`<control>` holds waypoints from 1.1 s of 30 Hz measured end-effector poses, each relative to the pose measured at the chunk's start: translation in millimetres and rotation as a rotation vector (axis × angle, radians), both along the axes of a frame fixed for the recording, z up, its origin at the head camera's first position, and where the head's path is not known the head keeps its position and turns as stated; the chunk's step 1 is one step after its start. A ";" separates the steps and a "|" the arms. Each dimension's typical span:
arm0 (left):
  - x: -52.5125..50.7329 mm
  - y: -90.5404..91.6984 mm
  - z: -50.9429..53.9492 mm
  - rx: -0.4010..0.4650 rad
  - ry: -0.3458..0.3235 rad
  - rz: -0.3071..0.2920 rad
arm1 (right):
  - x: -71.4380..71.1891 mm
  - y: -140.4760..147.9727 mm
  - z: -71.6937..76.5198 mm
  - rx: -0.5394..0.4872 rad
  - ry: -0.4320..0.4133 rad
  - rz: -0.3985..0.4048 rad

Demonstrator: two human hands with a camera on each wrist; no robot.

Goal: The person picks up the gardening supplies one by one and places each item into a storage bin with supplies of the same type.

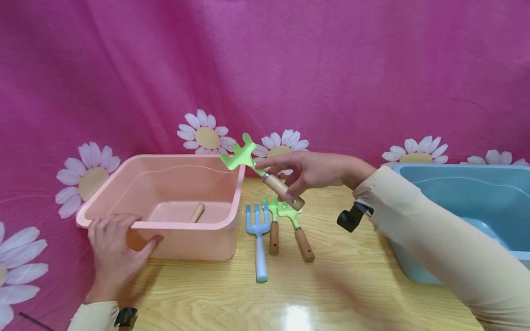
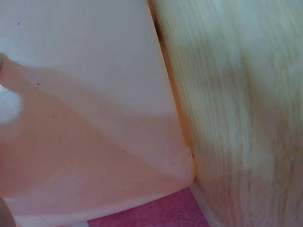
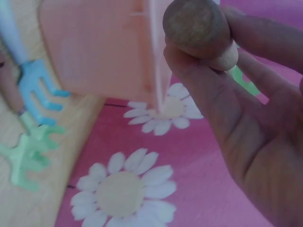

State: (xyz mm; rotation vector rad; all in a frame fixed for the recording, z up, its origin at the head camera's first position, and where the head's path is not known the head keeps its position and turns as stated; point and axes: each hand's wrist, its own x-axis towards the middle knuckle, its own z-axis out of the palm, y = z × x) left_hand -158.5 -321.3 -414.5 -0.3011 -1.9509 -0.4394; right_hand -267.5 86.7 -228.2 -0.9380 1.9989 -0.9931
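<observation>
My right hand [image 1: 312,171] pinches the wooden handle of a green hand rake [image 1: 241,155], held in the air with its head over the right rim of the pink tub [image 1: 194,241]. In the right wrist view the round handle end [image 3: 196,28] sits between thumb and fingers. My left hand [image 1: 116,250] grips the tub's near left rim, the thumb over its front wall. A wooden handle [image 1: 198,213] shows inside the tub; its other end is hidden. Below the right hand, a blue garden fork [image 1: 258,230] and two green-headed tools with brown handles [image 1: 274,236] [image 1: 304,243] lie on the table.
A blue tub [image 1: 407,257] stands at the right, partly behind the right forearm. The wooden table [image 1: 207,294] runs under everything. A pink cloth [image 1: 352,73] with white daisies hangs behind.
</observation>
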 end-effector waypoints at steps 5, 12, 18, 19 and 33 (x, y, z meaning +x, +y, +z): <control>-0.9 0.9 -1.5 -0.002 -0.019 -0.002 | -5.3 -22.5 8.0 0.002 -0.033 -0.012; -0.1 3.6 -2.3 -0.004 -0.017 0.001 | -12.0 -44.5 10.3 0.003 -0.010 0.018; -0.2 2.8 -1.0 0.002 0.004 0.007 | -19.5 -68.6 13.1 0.005 0.023 0.081; 0.1 2.5 -1.2 0.004 0.006 0.008 | -20.0 -74.3 12.9 0.004 0.008 0.083; 1.6 2.2 -2.5 0.013 -0.025 0.006 | -27.0 -136.7 -2.1 0.008 -0.102 0.143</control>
